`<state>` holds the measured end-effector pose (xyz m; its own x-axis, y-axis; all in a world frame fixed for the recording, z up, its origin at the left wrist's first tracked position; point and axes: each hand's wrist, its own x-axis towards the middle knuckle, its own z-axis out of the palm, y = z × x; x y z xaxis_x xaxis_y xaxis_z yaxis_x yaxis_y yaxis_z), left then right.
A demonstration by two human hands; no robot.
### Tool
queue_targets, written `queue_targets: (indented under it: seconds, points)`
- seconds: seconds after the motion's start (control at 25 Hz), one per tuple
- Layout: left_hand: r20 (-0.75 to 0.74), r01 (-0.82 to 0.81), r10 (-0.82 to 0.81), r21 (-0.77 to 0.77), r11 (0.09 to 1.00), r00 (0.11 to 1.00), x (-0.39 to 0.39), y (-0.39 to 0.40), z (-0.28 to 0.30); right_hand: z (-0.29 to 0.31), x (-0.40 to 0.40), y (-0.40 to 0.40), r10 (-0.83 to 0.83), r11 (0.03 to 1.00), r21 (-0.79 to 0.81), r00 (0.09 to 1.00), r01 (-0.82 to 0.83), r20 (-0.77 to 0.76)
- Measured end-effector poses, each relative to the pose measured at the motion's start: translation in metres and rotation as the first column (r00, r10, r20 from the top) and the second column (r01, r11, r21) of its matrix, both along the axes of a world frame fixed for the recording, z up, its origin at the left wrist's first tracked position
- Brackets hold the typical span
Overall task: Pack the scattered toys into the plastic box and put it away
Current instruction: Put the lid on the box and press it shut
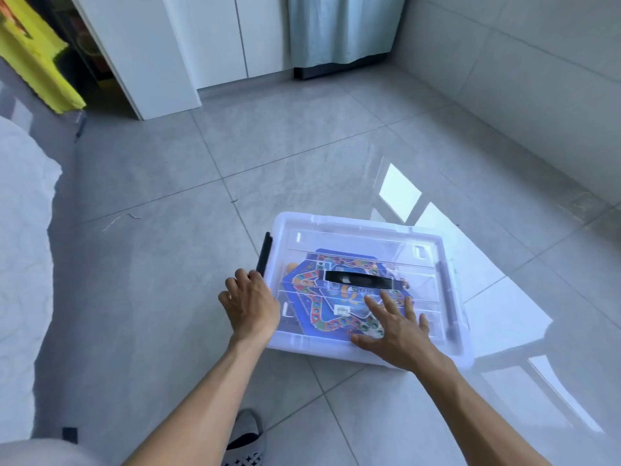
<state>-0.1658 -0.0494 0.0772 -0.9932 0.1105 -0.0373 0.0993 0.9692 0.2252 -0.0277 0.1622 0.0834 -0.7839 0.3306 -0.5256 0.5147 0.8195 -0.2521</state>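
A clear plastic box [450, 344] stands on the grey tiled floor with its clear lid [356, 233] on top. The lid has a black handle [359, 279] in the middle and a black latch [264, 250] on the left side. Through the lid I see a blue game board [331, 297] and other toys. My left hand [250, 306] curls over the lid's left edge, just below the latch. My right hand [398, 326] lies flat on the lid near the front edge, fingers spread.
A white bed cover [23, 247] fills the left side. White cabinets [188, 45] and a pale curtain [339, 28] stand at the back, a yellow foam mat [40, 58] at the far left. My slippered foot [245, 438] is near the bottom. A tiled wall runs along the right.
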Motion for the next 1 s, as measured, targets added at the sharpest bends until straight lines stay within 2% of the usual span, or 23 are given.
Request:
queue_targets:
  seconds: [0.04, 0.08, 0.16, 0.2, 0.24, 0.28, 0.32, 0.4, 0.44, 0.48, 0.52, 0.56, 0.64, 0.76, 0.88, 1.0]
  points:
    - [-0.053, 0.131, -0.130, 0.009, 0.991, 0.990, 0.011, 0.007, -0.003, 0.002, 0.000, 0.000, 0.014, 1.000, -0.008, 1.000, -0.014, 0.000]
    - [-0.035, 0.280, -0.278, 0.083, 0.956, 0.960, 0.022, 0.016, -0.006, 0.004, 0.000, 0.000, 0.041, 0.999, -0.010, 0.999, -0.041, -0.020]
    - [0.118, 0.497, -0.525, 0.205, 0.843, 0.843, 0.048, 0.042, -0.012, 0.006, 0.003, 0.010, 0.015, 1.000, -0.008, 0.978, -0.017, -0.206]
    - [0.180, 0.552, -0.582, 0.191, 0.811, 0.793, 0.057, 0.053, -0.015, 0.008, 0.007, 0.019, -0.103, 0.995, -0.049, 0.922, 0.091, -0.373]
    - [0.214, 0.595, -0.610, 0.135, 0.792, 0.763, 0.062, 0.059, -0.019, 0.008, 0.013, 0.032, -0.282, 0.958, -0.111, 0.821, 0.262, -0.495]
    - [0.233, 0.616, -0.614, 0.073, 0.784, 0.754, 0.063, 0.063, -0.020, 0.007, 0.020, 0.047, -0.452, 0.882, -0.159, 0.702, 0.443, -0.550]
    - [0.252, 0.625, -0.613, 0.041, 0.779, 0.749, 0.063, 0.064, -0.021, 0.004, 0.027, 0.066, -0.604, 0.776, -0.210, 0.606, 0.595, -0.518]
    - [0.307, 0.632, -0.608, 0.028, 0.774, 0.732, 0.061, 0.063, -0.022, -0.009, 0.043, 0.092, -0.862, 0.507, -0.394, 0.459, 0.767, -0.215]
    - [0.324, 0.631, -0.601, 0.016, 0.775, 0.730, 0.060, 0.064, -0.021, -0.015, 0.050, 0.098, -0.916, 0.364, -0.513, 0.400, 0.777, -0.044]
    - [0.328, 0.629, -0.596, 0.008, 0.777, 0.732, 0.060, 0.065, -0.020, -0.020, 0.053, 0.101, -0.930, 0.250, -0.613, 0.361, 0.750, 0.062]
    - [0.326, 0.624, -0.591, 0.005, 0.781, 0.737, 0.060, 0.067, -0.020, -0.024, 0.053, 0.102, -0.938, 0.206, -0.669, 0.339, 0.714, 0.072]
    - [0.328, 0.620, -0.586, 0.005, 0.785, 0.740, 0.060, 0.068, -0.020, -0.028, 0.051, 0.104, -0.949, 0.226, -0.685, 0.314, 0.692, 0.003]
    - [0.317, 0.614, -0.583, 0.002, 0.789, 0.748, 0.061, 0.069, -0.021, -0.033, 0.048, 0.102, -0.943, 0.332, -0.640, 0.269, 0.693, -0.198]
    - [0.317, 0.608, -0.579, 0.009, 0.794, 0.751, 0.060, 0.070, -0.019, -0.033, 0.043, 0.095, -0.846, 0.501, -0.454, 0.307, 0.737, -0.435]
    - [0.321, 0.614, -0.583, 0.005, 0.789, 0.746, 0.060, 0.070, -0.017, -0.040, 0.043, 0.093, -0.756, 0.583, -0.341, 0.339, 0.738, -0.560]
    - [0.324, 0.607, -0.580, 0.020, 0.794, 0.748, 0.060, 0.069, -0.018, -0.043, 0.042, 0.094, -0.690, 0.628, -0.252, 0.378, 0.736, -0.617]
